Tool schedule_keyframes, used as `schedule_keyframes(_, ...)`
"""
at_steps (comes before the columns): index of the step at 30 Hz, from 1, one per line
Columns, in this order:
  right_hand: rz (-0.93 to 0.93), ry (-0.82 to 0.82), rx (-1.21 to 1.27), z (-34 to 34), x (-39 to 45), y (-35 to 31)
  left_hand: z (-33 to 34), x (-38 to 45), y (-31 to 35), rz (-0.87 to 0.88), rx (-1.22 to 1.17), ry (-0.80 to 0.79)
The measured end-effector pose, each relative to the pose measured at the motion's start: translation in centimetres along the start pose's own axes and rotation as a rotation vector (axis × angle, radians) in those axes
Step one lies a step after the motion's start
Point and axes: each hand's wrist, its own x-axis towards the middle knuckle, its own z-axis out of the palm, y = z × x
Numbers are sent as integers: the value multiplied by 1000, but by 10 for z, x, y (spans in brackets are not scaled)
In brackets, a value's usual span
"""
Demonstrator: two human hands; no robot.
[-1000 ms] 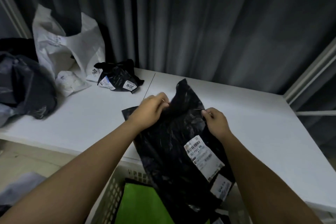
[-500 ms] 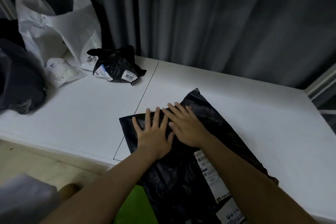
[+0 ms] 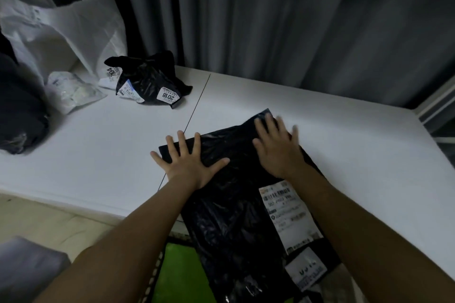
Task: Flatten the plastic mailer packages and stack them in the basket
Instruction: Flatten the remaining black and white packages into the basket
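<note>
Black mailer (image 3: 229, 204) lies flat at the bench's (image 3: 98, 155) near edge. Left hand (image 3: 189, 165) and right hand (image 3: 278, 152) press on it, fingers spread straight, gripping nothing.

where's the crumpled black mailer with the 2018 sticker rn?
Head view, far left: the crumpled black plastic mailer lies on the white table, beside the big white plastic bag.

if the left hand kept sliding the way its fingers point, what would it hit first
Probably nothing soon: the left hand points past the black mailer's far edge over bare white table, toward the curtain.

Two black mailers (image 3: 236, 204) (image 3: 147, 81) — two hands (image 3: 189, 167) (image 3: 278, 152)
</note>
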Motion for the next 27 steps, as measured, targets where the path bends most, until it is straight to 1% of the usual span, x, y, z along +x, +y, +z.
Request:
schedule_keyframes(1,-89,-73,61,2,-16,-5,-1,0,2,-5,-8,2)
schedule_keyframes(2,-132,-164,83,7,-29,-6,-2,3,2,-14,-16,5)
schedule_keyframes(3,-116,-225,73,13,-42,3,-3,2,2,-26,-28,-1)
schedule_keyframes(4,-40,-229,49,19,-52,17,-3,-1,3,-41,-39,-16)
schedule_keyframes(6,204,-191,-21,23,-66,44,-5,-8,5,-92,-61,-52)
schedule_keyframes(7,298,-197,-83,23,-67,52,-3,-10,7,-129,-79,-82)
schedule_keyframes(8,356,-195,-138,16,-71,53,-6,-16,8,-163,-101,-100)
schedule_keyframes(9,367,-169,-168,11,-70,50,-7,-19,9,-186,-127,-101)
schedule_keyframes(10,341,-108,-154,4,-72,40,-8,-25,10,-170,-135,-57)
schedule_keyframes(11,279,-45,-100,-2,-78,29,-6,-31,10,-92,-120,29)
schedule_keyframes(12,197,-18,-19,-7,-84,16,-2,-36,8,30,-101,118)
schedule_keyframes(13,108,-37,67,-10,-98,4,3,-43,6,163,-77,165)
schedule_keyframes(14,13,-70,132,-7,-113,-5,8,-48,2,252,-40,144)
schedule_keyframes(15,-70,-103,141,-1,-132,-12,13,-53,-3,274,8,79)
schedule_keyframes(16,-122,-117,103,8,-151,-13,15,-55,-10,237,41,7)
schedule_keyframes(17,-109,-114,55,19,-168,-9,16,-57,-16,179,51,-45)
schedule_keyframes(18,-18,-101,42,30,-182,0,14,-61,-20,127,46,-75)
schedule_keyframes(19,149,-81,80,37,-195,9,10,-65,-23,97,45,-88)
schedule_keyframes(20,340,-54,165,41,-208,16,5,-71,-23,82,48,-74)
schedule_keyframes(21,488,-1,272,43,-219,19,1,-77,-22,76,60,-30)
schedule_keyframes(22,574,84,379,44,-223,21,-2,-80,-21,70,80,33)
schedule_keyframes(24,669,279,526,37,-235,12,-6,-91,-22,51,89,121)
schedule_keyframes(25,738,347,616,31,-241,6,-6,-100,-26,29,66,114)
schedule_keyframes(27,899,397,921,20,-243,-5,-3,-112,-33,-9,-12,97)
